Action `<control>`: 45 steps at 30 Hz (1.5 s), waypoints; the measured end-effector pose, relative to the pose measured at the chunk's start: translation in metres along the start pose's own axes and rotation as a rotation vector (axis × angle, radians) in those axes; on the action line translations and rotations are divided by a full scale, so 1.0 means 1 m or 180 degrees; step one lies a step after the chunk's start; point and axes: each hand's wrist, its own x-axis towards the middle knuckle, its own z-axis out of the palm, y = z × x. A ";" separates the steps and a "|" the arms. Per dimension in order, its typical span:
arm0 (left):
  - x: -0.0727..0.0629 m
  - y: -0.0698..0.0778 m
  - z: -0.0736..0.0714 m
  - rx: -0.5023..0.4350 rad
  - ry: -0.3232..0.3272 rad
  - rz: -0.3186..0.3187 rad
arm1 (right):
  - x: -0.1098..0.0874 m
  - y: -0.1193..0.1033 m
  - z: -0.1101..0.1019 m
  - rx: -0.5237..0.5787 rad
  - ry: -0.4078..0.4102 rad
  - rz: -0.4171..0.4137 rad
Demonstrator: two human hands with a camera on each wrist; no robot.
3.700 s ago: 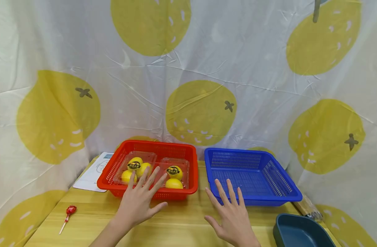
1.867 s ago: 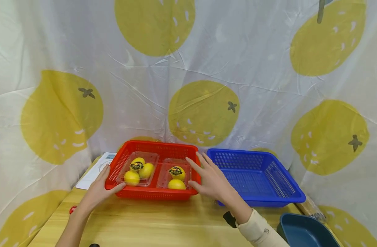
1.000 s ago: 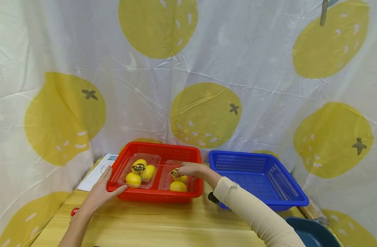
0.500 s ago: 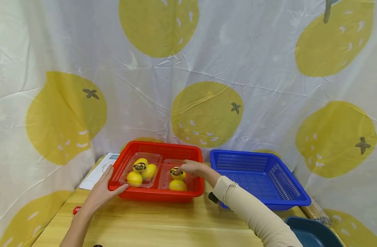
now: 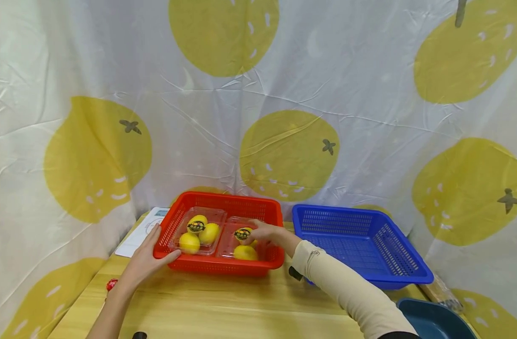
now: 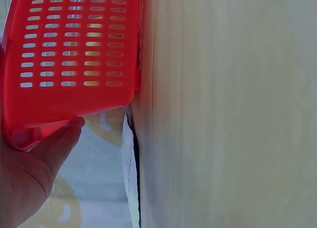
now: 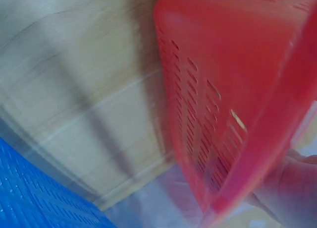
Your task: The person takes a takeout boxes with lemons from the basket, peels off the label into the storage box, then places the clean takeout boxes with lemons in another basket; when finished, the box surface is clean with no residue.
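Observation:
A red perforated basket (image 5: pixel 226 268) stands on the wooden table with two clear plastic boxes of yellow lemons inside. The left box (image 5: pixel 216 214) shows three lemons (image 5: pixel 209 233). In the right box (image 5: pixel 228 240), a lemon (image 5: pixel 245 253) shows in front of another under a black label. My left hand (image 5: pixel 146 259) grips the basket's left front corner, thumb over the rim, fingers along the outside. Reaching over the basket's right side, my right hand (image 5: pixel 267 234) curls down onto the right box and holds it by its right part; some fingertips are hidden.
A blue basket (image 5: pixel 366 247) stands right of the red one, with a dark teal tub (image 5: pixel 432 320) nearer the front right. A red lollipop (image 5: pixel 111 284) lies at left, partly behind my forearm. A printed sheet (image 5: pixel 135 235) lies behind the left hand. A lemon-print curtain (image 5: pixel 199 132) hangs behind.
Both hands came from open in front of the baskets to the red one: the left onto its corner, the right into it. The right box has shifted slightly left in the basket.

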 end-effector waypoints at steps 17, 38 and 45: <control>0.000 0.002 0.001 0.0018 0.0035 0.0030 | 0.010 0.016 0.011 0.0474 -0.0216 0.0075; 0.000 0.003 0.002 0.0006 0.0079 0.0028 | 0.011 0.022 0.015 0.0784 0.0365 -0.0250; -0.001 0.001 0.001 -0.0015 0.0088 0.0015 | 0.002 0.012 0.011 0.0802 0.0485 -0.0259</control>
